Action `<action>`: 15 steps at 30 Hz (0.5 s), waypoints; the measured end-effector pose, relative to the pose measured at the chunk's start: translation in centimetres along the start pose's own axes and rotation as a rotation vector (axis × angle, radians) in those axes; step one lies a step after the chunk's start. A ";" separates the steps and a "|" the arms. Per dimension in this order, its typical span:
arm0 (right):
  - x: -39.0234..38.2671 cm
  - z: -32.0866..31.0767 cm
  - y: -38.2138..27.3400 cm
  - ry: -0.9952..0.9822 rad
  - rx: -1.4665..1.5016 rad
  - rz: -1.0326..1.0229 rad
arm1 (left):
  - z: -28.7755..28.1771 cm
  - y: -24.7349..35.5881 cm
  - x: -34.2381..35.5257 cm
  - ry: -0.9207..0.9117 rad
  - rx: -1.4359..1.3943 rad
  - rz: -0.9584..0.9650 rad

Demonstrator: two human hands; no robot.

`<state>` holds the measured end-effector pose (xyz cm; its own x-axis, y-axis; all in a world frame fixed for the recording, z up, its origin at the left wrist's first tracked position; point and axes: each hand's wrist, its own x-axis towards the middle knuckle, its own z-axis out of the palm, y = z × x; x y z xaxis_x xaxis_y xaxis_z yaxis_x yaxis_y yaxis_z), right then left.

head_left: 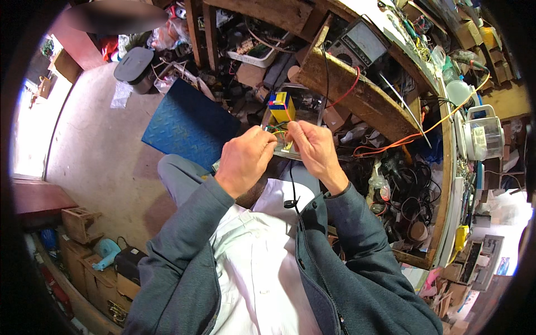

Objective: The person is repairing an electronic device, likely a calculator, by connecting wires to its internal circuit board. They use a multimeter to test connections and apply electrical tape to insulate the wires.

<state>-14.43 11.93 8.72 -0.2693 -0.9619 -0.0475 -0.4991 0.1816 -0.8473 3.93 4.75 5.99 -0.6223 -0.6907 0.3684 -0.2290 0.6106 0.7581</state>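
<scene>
My left hand and my right hand meet in front of my chest, fingertips pinched together on thin coloured wires. The wires run up to a small yellow and blue block that stands on a clear plastic frame. Both hands touch the near edge of that frame. What lies between the fingertips is hidden by the fingers. Red and orange leads trail off to the right toward the bench.
A wooden bench with an analog meter stands ahead. A blue textured mat lies on the floor to the left. Tangled cables fill a box at right. A white jug-like container sits far right; wooden crates are at lower left.
</scene>
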 end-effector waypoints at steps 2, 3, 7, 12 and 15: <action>0.1 -0.5 -0.1 0.045 -0.138 -0.222 | -0.1 -0.1 0.1 -0.023 -0.036 -0.044; 0.2 -0.5 0.0 0.077 -0.198 -0.404 | -0.3 0.0 0.3 -0.035 -0.050 -0.059; 0.2 -0.2 -0.4 0.070 -0.463 -0.790 | -0.5 -0.7 0.4 -0.097 -0.113 -0.095; -0.1 0.0 0.4 -0.022 -0.557 -0.745 | -0.6 -1.2 0.3 -0.147 -0.178 -0.143; -0.1 0.8 -0.1 -0.007 -0.520 -0.668 | -0.2 -1.4 0.1 -0.151 -0.259 -0.142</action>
<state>-13.69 11.81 8.42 0.2212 -0.9013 0.3724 -0.8672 -0.3565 -0.3476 4.32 3.73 5.14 -0.7062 -0.6848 0.1795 -0.1358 0.3799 0.9150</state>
